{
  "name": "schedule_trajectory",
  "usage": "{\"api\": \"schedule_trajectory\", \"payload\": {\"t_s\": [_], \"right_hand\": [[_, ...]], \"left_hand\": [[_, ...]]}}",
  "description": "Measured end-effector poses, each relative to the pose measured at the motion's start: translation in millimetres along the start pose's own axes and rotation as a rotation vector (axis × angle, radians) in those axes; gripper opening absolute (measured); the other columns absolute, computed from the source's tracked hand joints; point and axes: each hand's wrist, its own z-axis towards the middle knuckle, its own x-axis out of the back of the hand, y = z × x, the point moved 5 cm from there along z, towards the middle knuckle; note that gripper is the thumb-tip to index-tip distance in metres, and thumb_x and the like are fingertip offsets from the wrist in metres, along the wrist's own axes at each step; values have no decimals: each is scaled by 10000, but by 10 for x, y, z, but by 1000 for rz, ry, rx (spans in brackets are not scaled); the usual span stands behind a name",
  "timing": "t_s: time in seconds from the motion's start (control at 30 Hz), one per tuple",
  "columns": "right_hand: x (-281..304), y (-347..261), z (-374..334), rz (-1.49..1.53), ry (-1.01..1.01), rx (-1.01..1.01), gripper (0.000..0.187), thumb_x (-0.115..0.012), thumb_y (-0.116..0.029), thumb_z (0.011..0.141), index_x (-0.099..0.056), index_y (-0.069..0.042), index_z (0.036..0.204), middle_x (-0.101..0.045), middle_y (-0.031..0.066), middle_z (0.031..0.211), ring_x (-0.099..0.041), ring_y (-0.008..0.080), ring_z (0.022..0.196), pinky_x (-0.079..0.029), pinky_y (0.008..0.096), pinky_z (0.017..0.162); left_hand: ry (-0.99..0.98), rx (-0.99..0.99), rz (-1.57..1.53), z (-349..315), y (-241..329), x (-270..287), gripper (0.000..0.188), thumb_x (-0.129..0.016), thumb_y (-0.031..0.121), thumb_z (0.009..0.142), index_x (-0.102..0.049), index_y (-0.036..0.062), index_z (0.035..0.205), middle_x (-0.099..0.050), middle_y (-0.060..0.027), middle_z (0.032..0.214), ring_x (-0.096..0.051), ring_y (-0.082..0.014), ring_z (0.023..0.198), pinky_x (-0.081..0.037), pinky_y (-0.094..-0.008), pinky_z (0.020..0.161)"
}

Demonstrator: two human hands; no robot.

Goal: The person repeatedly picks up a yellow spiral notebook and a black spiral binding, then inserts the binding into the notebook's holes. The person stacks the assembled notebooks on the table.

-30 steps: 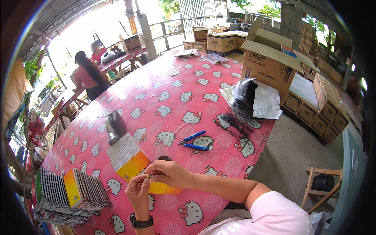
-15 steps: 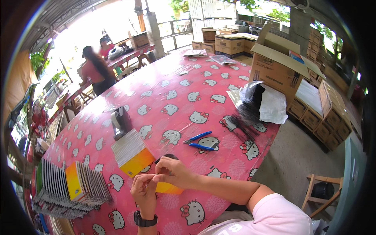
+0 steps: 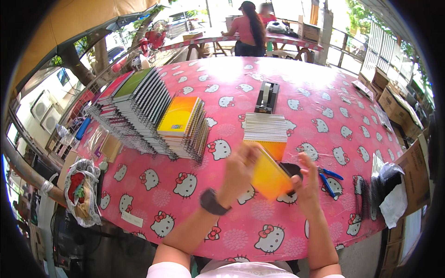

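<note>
A yellow-orange notebook is tilted over the table, blurred by motion. My left hand, with a dark watch at the wrist, grips its upper left edge. On its other side my right hand has its fingers spread, with the thumb close to the cover; whether it touches cannot be made out. Behind them is a black rounded object, partly hidden. Just beyond lies a stack of yellow notebooks with pale edges facing up. Blue-handled cutting pliers rest to the right.
A black tape dispenser stands beyond the stack. Spiral notebooks with yellow covers and a taller green-topped pile occupy the left. Black wire coils and white wrapping lie at right, near cartons. A plastic bag hangs left.
The view has swung left. My hands, pinched together before, have come apart; the left now holds the tilted yellow notebook, and the right has opened.
</note>
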Motion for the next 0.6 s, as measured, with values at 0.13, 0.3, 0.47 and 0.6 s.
{"api": "schedule_trajectory", "payload": {"t_s": [0.13,0.3,0.47,0.6], "right_hand": [[155,113,75,-57,-85,-94,475,-603,-385,900,-527,-45,1222,-551,138,1202,-522,264,1118,-426,383,908],[-39,51,37,-79,-266,-19,345,-624,-278,894,-579,-26,1125,-583,140,1136,-550,292,1061,-453,386,869],[-80,51,12,-91,-334,38,311,-647,-243,873,-589,-17,1078,-591,143,1096,-546,323,1049,-451,394,882],[-191,73,21,-89,-361,115,274,-644,-226,871,-597,-26,1052,-596,147,1087,-547,330,1043,-455,397,877]], "left_hand": [[512,-233,214,653,528,1186,349,-486,368,983,-546,38,891,-459,7,705,-418,-76,635,-360,-266,547],[349,-492,660,1510,944,1951,266,-487,252,944,-609,20,896,-567,-123,675,-538,-221,607,-433,-350,605],[-358,-234,1167,2010,-25,1568,301,-470,221,943,-633,-15,1032,-646,-161,1088,-617,-286,981,-461,-351,882],[-544,-257,1070,1946,-860,1745,380,-386,315,986,-612,46,1133,-585,-157,1216,-525,-296,1163,-406,-381,992]]}}
